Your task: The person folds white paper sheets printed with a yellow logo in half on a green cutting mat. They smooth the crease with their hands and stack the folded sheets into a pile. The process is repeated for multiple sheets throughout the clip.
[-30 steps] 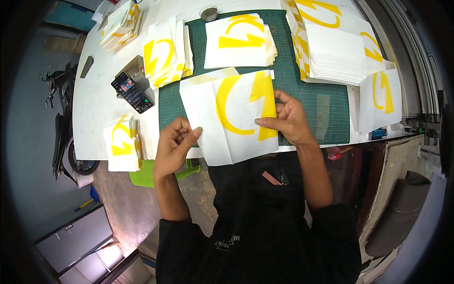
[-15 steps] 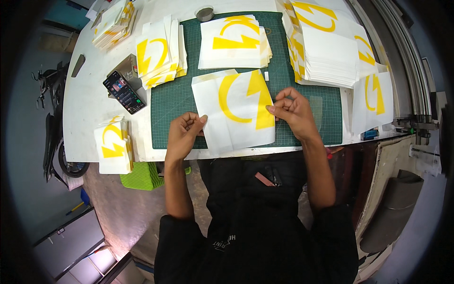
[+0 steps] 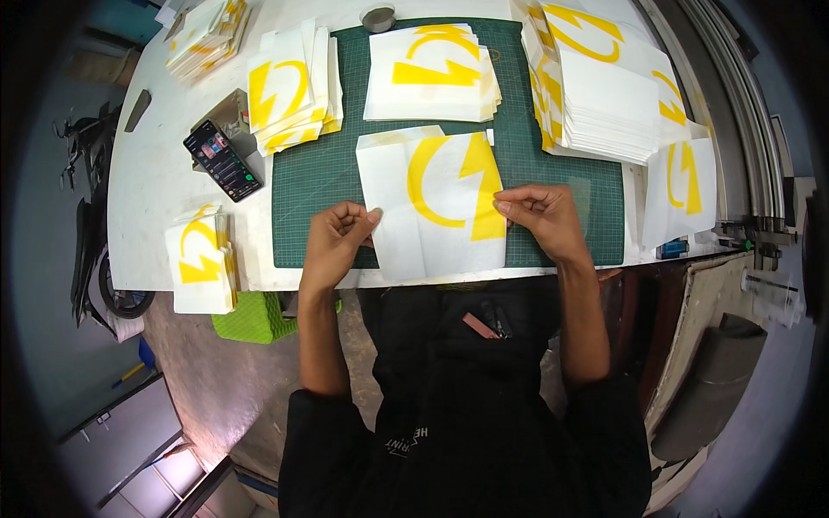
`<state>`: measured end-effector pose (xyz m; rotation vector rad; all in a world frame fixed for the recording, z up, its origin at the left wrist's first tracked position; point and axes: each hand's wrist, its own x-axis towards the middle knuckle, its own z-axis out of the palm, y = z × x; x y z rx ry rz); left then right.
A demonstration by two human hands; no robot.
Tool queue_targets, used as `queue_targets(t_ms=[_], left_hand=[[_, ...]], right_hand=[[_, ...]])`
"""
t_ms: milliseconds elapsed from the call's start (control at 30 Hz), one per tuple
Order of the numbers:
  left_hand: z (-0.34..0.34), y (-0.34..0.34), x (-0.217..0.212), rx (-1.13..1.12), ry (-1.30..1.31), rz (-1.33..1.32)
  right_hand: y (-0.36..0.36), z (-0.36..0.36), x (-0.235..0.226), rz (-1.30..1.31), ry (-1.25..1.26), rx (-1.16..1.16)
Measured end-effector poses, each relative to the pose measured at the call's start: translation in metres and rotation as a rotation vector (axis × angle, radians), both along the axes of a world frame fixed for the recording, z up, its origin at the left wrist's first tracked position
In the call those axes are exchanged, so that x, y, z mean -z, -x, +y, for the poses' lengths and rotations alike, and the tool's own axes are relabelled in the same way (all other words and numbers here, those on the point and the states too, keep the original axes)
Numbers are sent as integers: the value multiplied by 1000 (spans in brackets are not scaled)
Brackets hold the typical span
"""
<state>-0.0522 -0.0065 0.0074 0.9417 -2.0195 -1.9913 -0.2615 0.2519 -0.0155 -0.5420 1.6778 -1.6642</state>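
White sheet with a yellow curved arc and lightning-bolt decal lies flat on the green cutting mat, between both hands, near the table front edge. Sheet slightly tilted, a second white sheet showing under its left side. Left hand pinches the sheet's left edge, fingers curled. Right hand pinches the right edge by the yellow bolt, fingers bent.

Just beyond the hands: a stack of same decal sheets on the mat. Beyond and left of the left hand: fanned stack of yellow-printed sheets, and another pile at the far left corner. Left of the left hand: black phone, screen lit, and a small stack of yellow-printed sheets at the table edge. Beyond the right hand: tall white stack with yellow print on top. Right of the right hand: loose decal sheet overhanging the mat. Small round grey tin at the mat's far edge.
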Motion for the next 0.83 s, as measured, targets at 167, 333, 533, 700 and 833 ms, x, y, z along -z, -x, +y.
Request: queue_targets(t_ms=[167, 333, 533, 700, 833], left_hand=[[-1, 0, -3, -2, -8, -4], [-3, -2, -3, 7, -6, 15], [-2, -1, -1, -12, 35, 5], [4, 9, 16, -72, 392, -81], [12, 13, 20, -101, 689, -28]], right_hand=[[1, 4, -5, -27, 16, -47], [1, 2, -6, 2, 126, -66], [1, 0, 0, 19, 108, -71], [-4, -12, 13, 362, -109, 17], [-9, -23, 6, 614, -310, 41]])
